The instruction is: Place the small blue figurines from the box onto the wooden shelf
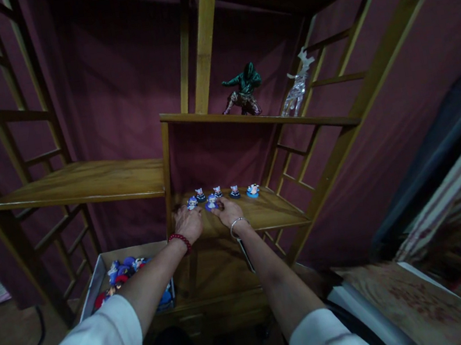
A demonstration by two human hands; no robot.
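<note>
My left hand (188, 222), with a red bead bracelet at the wrist, reaches onto the lower wooden shelf (259, 215). Its fingers are closed at a small purple-and-white figurine (192, 203). My right hand (229, 213), wearing a silver bangle, pinches the side of another purple-and-white figurine (211, 202) on a purple base. Behind them stand several more small figurines: a dark-based one (200, 194), a second (217, 191), a third (234, 191), and one on a blue base (253, 190) at the right.
An open box (98, 277) of colourful figurines sits below left. On the upper shelf (265, 116) stand a green hooded statue (245, 88) and a clear deer ornament (296, 88). A wooden post (164, 166) rises left of my hands. A patterned board (410, 295) lies at lower right.
</note>
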